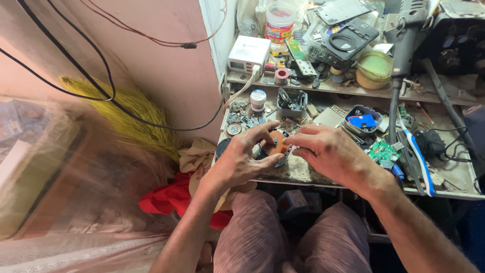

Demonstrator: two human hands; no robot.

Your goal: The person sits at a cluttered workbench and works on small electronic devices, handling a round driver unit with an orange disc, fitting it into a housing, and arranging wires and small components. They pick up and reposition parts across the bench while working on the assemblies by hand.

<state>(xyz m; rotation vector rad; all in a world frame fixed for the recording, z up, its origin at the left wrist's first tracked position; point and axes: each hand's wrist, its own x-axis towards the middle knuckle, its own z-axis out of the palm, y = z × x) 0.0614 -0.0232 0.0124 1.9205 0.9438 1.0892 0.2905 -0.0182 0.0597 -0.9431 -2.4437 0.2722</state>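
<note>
A red-labelled clear jar stands far back, beside a white charger box. At the workbench's near edge, your left hand and right hand pinch a small orange-brown part between curled fingertips.

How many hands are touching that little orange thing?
2. The left hand grips the small orange thing from its left side, and the right hand holds it from the right, over the cluttered workbench.

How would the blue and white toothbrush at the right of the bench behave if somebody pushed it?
The toothbrush looks thin, stiff and light, so it would probably slide rather than bend. It lies flat among cables and a green circuit board, so it may snag. Its overhanging end could tip off the bench.
</note>
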